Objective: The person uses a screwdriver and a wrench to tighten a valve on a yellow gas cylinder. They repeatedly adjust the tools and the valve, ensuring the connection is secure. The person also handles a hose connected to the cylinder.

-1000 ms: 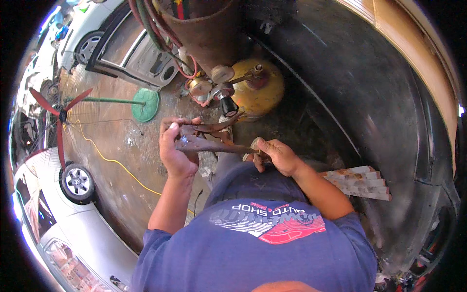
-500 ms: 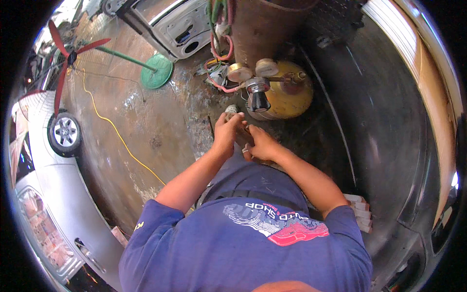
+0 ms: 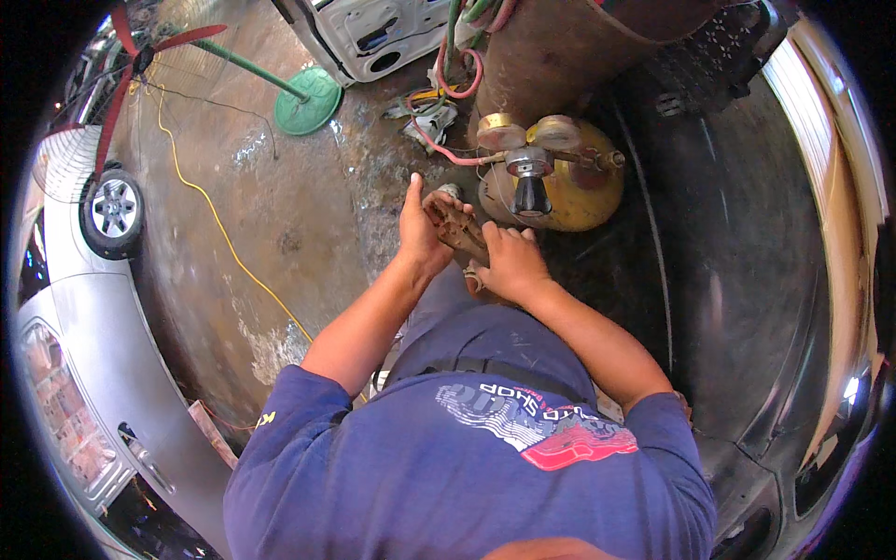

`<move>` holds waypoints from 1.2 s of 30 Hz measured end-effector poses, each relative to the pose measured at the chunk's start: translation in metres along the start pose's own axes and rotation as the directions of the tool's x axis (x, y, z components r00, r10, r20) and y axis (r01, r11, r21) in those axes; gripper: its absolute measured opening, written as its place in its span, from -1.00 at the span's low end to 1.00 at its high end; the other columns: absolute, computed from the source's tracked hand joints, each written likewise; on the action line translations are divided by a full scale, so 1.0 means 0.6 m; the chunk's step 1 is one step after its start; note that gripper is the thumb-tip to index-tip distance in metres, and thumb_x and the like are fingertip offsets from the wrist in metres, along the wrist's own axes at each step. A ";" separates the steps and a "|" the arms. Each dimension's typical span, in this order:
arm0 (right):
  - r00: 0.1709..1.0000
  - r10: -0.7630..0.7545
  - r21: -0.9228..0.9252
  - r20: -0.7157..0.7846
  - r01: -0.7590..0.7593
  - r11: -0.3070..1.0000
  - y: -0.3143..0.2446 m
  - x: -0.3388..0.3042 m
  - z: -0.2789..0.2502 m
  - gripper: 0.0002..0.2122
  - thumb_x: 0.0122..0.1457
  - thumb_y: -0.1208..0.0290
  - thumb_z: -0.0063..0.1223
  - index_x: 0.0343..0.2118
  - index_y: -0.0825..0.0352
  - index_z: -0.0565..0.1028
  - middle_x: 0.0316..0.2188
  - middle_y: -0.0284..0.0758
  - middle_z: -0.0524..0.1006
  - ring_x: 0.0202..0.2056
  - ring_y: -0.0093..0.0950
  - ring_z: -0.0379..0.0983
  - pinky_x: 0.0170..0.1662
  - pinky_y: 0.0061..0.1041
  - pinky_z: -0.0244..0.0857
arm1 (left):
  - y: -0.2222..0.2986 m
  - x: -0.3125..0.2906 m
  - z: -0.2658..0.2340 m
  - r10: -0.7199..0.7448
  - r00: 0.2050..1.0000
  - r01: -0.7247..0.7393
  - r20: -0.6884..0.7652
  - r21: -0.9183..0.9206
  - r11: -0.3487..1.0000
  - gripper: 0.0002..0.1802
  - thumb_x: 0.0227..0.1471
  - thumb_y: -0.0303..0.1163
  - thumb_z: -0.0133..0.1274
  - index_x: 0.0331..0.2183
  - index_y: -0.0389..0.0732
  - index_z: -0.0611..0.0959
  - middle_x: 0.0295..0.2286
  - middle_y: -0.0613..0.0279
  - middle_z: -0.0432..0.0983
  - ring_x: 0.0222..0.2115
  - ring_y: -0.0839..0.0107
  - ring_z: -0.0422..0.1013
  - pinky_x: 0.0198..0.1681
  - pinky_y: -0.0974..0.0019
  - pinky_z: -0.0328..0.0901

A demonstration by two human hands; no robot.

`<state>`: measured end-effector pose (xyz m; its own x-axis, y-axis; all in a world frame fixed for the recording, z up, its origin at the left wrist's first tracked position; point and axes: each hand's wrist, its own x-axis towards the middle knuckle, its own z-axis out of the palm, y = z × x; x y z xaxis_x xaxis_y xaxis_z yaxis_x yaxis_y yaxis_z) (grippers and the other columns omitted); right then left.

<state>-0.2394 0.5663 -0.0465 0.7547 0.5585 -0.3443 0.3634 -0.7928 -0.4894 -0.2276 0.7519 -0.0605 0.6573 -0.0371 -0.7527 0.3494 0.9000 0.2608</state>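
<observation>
An elongated rusty brown metal part (image 3: pixel 455 227) with a rough, hollowed face is held between my hands at waist height. It lies across the palm and fingers of my left hand (image 3: pixel 422 229), whose thumb sticks up away from it while the fingers curl behind its far end. My right hand (image 3: pixel 513 263) is closed round the near end, fingers bent over it. A rounded brown piece (image 3: pixel 473 277) shows below the right hand; whether it belongs to the same part is unclear. The finger ends under the part are hidden.
Just ahead stands a yellow gas cylinder (image 3: pixel 597 201) with a gauged regulator (image 3: pixel 529 168) and red hose. Behind it is a large brown cylinder (image 3: pixel 541 65). A green-based fan (image 3: pixel 308 101), yellow cord (image 3: pixel 219 219) and silver car (image 3: pixel 98 308) are left; a dark car panel (image 3: pixel 747 280) is right.
My left hand has turned and opened its thumb off the metal part, so its hollowed face now shows. My right hand stays on the near end. The whole view has shifted slightly.
</observation>
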 end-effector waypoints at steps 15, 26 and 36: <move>0.863 0.047 0.860 0.503 -0.494 -0.129 0.159 -0.042 0.090 -0.67 0.37 0.23 0.16 0.05 0.36 0.51 -0.15 -0.28 0.59 -0.13 -0.46 0.55 -0.01 -0.39 0.46 | 0.035 0.006 -0.002 0.075 0.992 -0.078 0.100 0.031 0.996 -0.27 0.32 0.34 -0.13 -0.59 -0.10 0.43 -0.59 0.18 0.40 -0.44 0.16 0.46 -0.11 -0.07 0.44; 0.864 -0.089 0.830 0.495 -0.501 -0.244 0.167 -0.086 0.102 -0.71 0.44 0.12 0.05 -0.05 0.28 0.51 -0.28 -0.34 0.58 -0.26 -0.43 0.53 -0.14 -0.33 0.45 | 0.026 0.016 0.013 0.170 0.982 -0.170 0.088 -0.009 0.985 -0.29 0.30 0.34 -0.10 -0.60 -0.08 0.40 -0.63 0.22 0.32 -0.43 0.17 0.39 -0.01 -0.14 0.39; 0.856 0.051 0.845 0.514 -0.496 -0.197 0.164 -0.093 0.114 -0.51 0.50 -0.04 -0.15 -0.31 0.36 0.53 -0.46 -0.24 0.58 -0.34 -0.33 0.54 -0.09 -0.27 0.43 | 0.007 0.030 0.004 0.175 0.980 -0.173 0.095 -0.029 0.984 -0.30 0.30 0.31 -0.09 -0.60 -0.08 0.41 -0.61 0.21 0.34 -0.41 0.16 0.40 0.01 -0.18 0.39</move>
<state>-0.2830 0.4739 -0.1301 0.3834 0.5635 -0.7317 -0.9080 0.0852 -0.4101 -0.2129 0.7539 -0.0715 0.7687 0.0801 -0.6345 0.2107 0.9051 0.3694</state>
